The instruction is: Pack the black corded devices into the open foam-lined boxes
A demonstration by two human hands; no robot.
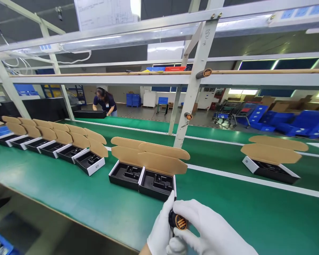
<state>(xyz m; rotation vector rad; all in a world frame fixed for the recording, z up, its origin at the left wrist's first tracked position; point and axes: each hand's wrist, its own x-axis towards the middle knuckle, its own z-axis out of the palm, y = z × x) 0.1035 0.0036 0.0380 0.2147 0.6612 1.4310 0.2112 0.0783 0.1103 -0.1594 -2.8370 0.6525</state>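
Both my hands wear white gloves and meet at the bottom of the view, just in front of the nearest boxes. My left hand (161, 226) is closed around a short black cylinder with an orange-striped round end (181, 222). The fingers of my right hand (206, 226) pinch the same piece from the right, beside its striped end. Just beyond my hands stand an open box (158, 182) with a black moulded insert and, touching its left side, a second open box (126, 174). Both have their brown cardboard lids raised. Small black parts lie in their inserts.
A row of open boxes (89, 161) stretches left along the green bench (69, 187). Another open box (271, 171) stands at right. A white post (192, 86) carries two similar striped-end pieces. Across the bench a person (105, 101) bends over a black box.
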